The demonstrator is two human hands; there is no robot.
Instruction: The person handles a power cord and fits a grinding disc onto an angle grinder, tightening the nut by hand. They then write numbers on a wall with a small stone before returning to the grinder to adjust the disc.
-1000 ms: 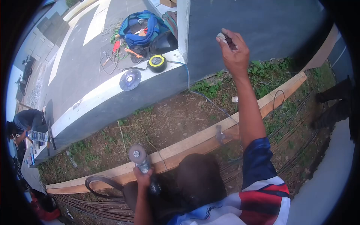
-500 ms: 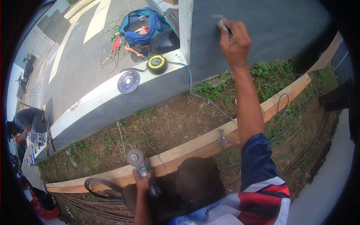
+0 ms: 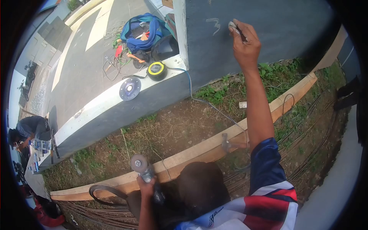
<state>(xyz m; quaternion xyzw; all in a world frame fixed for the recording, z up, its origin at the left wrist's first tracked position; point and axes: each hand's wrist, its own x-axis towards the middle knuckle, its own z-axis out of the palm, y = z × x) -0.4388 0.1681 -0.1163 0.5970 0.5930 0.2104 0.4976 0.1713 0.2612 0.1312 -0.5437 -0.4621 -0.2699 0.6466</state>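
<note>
My right hand (image 3: 247, 44) is raised in front of the dark grey wall (image 3: 276, 23), its fingers pinching a white chalky lump (image 3: 231, 25). Pale scrawled marks (image 3: 214, 25) show on the wall just left of the lump. Low in the view, my left hand (image 3: 147, 187) is wrapped round an angle grinder (image 3: 146, 174), whose round disc (image 3: 138, 163) points up and away from me. The grinder is close over a long wooden beam (image 3: 191, 157).
A hammer (image 3: 225, 142) is at the beam. On the white ledge (image 3: 103, 100) lie a yellow-black tape measure (image 3: 156, 69) and a metal disc (image 3: 130, 89). Behind are a blue tool bag (image 3: 143, 32) and cables. Another person (image 3: 32, 128) crouches at far left; steel rods (image 3: 96, 212) lie below the beam.
My right hand has moved right and slightly down, drawing off the wall mark, which has grown longer. My left hand still holds the grinder; the view has shifted slightly.
</note>
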